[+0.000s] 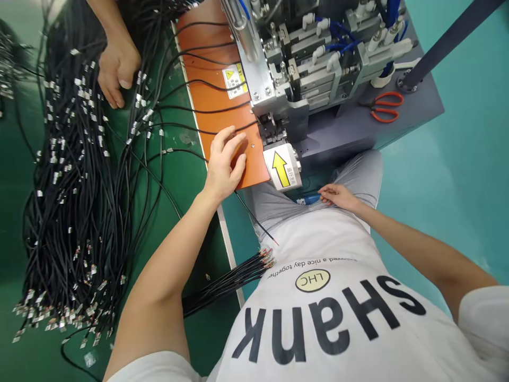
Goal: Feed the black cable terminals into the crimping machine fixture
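My left hand (226,164) rests on the orange plate (210,58) of a machine, fingers spread, fingertips near a black cable that runs to the machine's edge. Another black cable (254,217) passes beneath this hand, its stripped reddish end hanging by my shirt. Several black cables (214,85) lie across the plate, their ends at the metal clamps. Near the plate's corner is a white block (283,167) with a yellow arrow. Over my lap, my right hand (338,196) has its fingers closed at the end of a blue object (310,199) with white print; its kind is unclear.
A large pile of black cables (87,212) with white connectors covers the green table (207,323). Another person's hand (117,69) is over it. A cable bundle (226,281) juts past the table edge. Red-handled pliers (385,107) lie on the grey machine base (421,101).
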A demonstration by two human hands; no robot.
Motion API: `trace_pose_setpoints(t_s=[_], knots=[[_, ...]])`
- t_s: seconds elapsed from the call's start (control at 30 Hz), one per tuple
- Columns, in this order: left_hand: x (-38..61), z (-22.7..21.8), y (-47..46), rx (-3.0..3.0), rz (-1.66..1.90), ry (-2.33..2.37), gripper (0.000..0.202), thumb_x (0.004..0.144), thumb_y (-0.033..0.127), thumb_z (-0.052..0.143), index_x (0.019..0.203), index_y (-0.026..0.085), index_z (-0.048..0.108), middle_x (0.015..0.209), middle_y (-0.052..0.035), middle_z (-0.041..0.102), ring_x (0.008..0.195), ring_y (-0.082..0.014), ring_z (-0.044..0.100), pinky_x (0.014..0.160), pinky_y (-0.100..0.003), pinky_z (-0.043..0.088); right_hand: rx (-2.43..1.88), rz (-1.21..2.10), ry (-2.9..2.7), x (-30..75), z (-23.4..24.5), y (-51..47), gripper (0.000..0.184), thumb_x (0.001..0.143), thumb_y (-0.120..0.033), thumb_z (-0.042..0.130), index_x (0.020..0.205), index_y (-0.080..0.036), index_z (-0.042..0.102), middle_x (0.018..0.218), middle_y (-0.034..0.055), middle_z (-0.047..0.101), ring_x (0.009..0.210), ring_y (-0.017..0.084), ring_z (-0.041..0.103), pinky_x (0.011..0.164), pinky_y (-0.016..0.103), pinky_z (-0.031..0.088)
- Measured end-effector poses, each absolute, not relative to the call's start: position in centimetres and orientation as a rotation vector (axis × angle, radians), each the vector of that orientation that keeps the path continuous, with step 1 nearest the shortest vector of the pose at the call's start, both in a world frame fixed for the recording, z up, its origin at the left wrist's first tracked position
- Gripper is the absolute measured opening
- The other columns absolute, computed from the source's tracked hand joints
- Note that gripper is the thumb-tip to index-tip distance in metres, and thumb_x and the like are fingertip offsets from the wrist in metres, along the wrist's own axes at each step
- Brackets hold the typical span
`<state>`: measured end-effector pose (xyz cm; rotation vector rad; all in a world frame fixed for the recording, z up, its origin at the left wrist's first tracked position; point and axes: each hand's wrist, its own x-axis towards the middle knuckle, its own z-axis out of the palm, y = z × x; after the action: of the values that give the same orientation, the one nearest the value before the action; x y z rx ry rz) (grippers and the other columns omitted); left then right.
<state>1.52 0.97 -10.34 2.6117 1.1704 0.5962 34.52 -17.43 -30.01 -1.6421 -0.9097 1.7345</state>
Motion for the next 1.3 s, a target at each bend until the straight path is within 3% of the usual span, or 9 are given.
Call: trace_pose_setpoints(t_s=[0.13, 0.23, 0.3, 0.4, 0.53, 0.73, 0.9, 1.0, 1.3], knots=[[1.0, -5.9, -4.4, 2.788, 0.273, 0.661, 0.025, 0.098, 0.029, 0.044, 0.117, 0.024, 0.061, 0.119, -0.0087, 0.061, 0.116, -0.0239, 0.056, 0.100, -0.042, 0.046, -1.651, 1.657, -0.937, 35.9, -26.1, -18.4, 0.039, 0.085, -0.053, 0.067, 0.107, -0.020, 0.069, 0.093, 0.0082, 0.073, 0.080, 0.019, 0.068, 0.075, 0.034, 0.059], [0.6, -4.9, -8.7, 2.883, -0.217, 0.214, 0.031, 0.097, 0.018, 0.043, 0.124, 0.022, 0.058, 0.124, -0.0112, 0.063, 0.119, -0.0247, 0.056, 0.101, -0.042, 0.043, -1.656, 1.565, -0.977, 37.0, -21.8, -18.1, 0.044, 0.084, -0.058, 0.066, 0.109, -0.021, 0.069, 0.097, 0.0094, 0.073, 0.089, 0.023, 0.069, 0.084, 0.038, 0.058], [0.5, -5.1, -9.3, 2.938, -0.281, 0.157, 0.027, 0.094, 0.012, 0.045, 0.115, 0.017, 0.061, 0.100, -0.0112, 0.068, 0.098, -0.0225, 0.062, 0.086, -0.037, 0.047, -1.660, 1.461, -1.050, 37.1, -18.2, -17.0, 0.042, 0.086, -0.058, 0.064, 0.108, -0.023, 0.070, 0.097, 0.0094, 0.073, 0.091, 0.025, 0.069, 0.085, 0.040, 0.059], [1.0, -4.3, -6.3, 2.937, -0.090, 0.303, 0.016, 0.096, 0.017, 0.046, 0.102, 0.016, 0.061, 0.075, -0.0044, 0.062, 0.068, -0.0171, 0.058, 0.061, -0.031, 0.042, -1.673, 1.330, -1.192, 35.5, -12.2, -14.5, 0.032, 0.091, -0.051, 0.061, 0.110, -0.027, 0.070, 0.100, 0.0084, 0.074, 0.095, 0.025, 0.070, 0.085, 0.040, 0.059], [2.6, -2.0, -0.5, 2.742, 0.379, 0.882, 0.019, 0.101, 0.027, 0.043, 0.108, 0.019, 0.059, 0.074, -0.0011, 0.059, 0.064, -0.0129, 0.055, 0.058, -0.026, 0.040, -1.491, 1.232, -1.406, 30.9, -6.7, -9.9, 0.025, 0.093, -0.040, 0.062, 0.114, -0.028, 0.068, 0.098, 0.0054, 0.073, 0.082, 0.021, 0.070, 0.075, 0.037, 0.060], [4.5, -3.9, 1.6, 2.729, 0.444, 0.975, 0.017, 0.100, 0.026, 0.047, 0.105, 0.018, 0.062, 0.073, -0.0017, 0.056, 0.064, -0.0138, 0.051, 0.059, -0.028, 0.039, -1.331, 1.222, -1.353, 26.4, -6.7, -4.4, 0.040, 0.083, -0.036, 0.074, 0.120, -0.027, 0.064, 0.096, 0.0035, 0.071, 0.071, 0.016, 0.065, 0.067, 0.033, 0.058], [5.8, -4.6, 1.8, 2.804, 0.405, 0.944, 0.018, 0.099, 0.026, 0.048, 0.106, 0.016, 0.061, 0.075, -0.0039, 0.058, 0.067, -0.0168, 0.052, 0.061, -0.032, 0.037, -1.367, 1.142, -1.338, 26.3, -7.1, -3.4, 0.010, 0.088, -0.033, 0.068, 0.093, -0.025, 0.072, 0.082, 0.0017, 0.072, 0.067, 0.016, 0.067, 0.065, 0.033, 0.057], [6.9, -4.2, 2.2, 2.706, 0.386, 0.900, 0.017, 0.099, 0.027, 0.046, 0.105, 0.017, 0.059, 0.081, -0.0060, 0.063, 0.074, -0.0183, 0.056, 0.067, -0.034, 0.042, -1.376, 1.108, -1.336, 26.6, -6.9, -3.3, 0.010, 0.089, -0.033, 0.067, 0.087, -0.024, 0.072, 0.076, 0.0010, 0.071, 0.064, 0.016, 0.067, 0.064, 0.034, 0.057], [7.4, -4.1, 2.6, 2.104, 0.505, 0.930, 0.015, 0.098, 0.023, 0.053, 0.107, 0.020, 0.064, 0.089, -0.0018, 0.071, 0.073, -0.0114, 0.063, 0.068, -0.024, 0.050, -1.362, 1.397, -1.029, 28.8, -7.4, -3.4, 0.022, 0.083, -0.037, 0.075, 0.098, -0.021, 0.073, 0.082, 0.0022, 0.072, 0.067, 0.015, 0.067, 0.065, 0.030, 0.060]])
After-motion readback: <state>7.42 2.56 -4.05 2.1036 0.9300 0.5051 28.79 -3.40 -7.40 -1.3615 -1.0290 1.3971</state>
